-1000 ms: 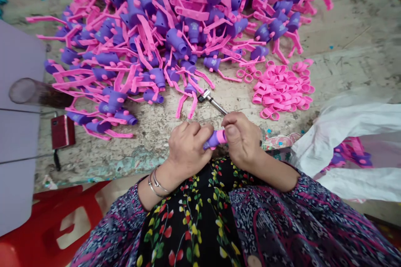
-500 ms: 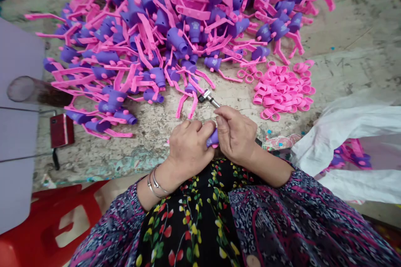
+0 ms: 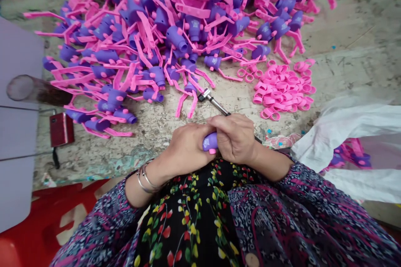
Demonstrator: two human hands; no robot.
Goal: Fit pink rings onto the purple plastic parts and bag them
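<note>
A small purple plastic part [image 3: 209, 142] with a pink peg is held between my hands near the table's front edge. My left hand [image 3: 189, 148] is closed round its left side, the thumb lying over the top. On the right, my right hand [image 3: 235, 139] has its fingers curled over the other end, which they hide. A small tool like a hammer [image 3: 218, 104], with a metal shaft and black handle, lies on the table, its handle passing beneath my right hand. Just beyond is a pile of purple parts with pink arms [image 3: 163, 29].
Loose pink rings [image 3: 283, 89] are heaped at the right of the table [image 3: 341, 56]. A white bag [image 3: 351, 121] with similar parts inside stands at the right edge. A dark red box [image 3: 62, 128] and a clear cup [image 3: 23, 87] sit at the left, above a red stool [image 3: 40, 217].
My left hand has turned and its fingers have shifted lower, showing more of the purple part. My right thumb has moved left over it, uncovering more of the hammer-like tool's shaft.
</note>
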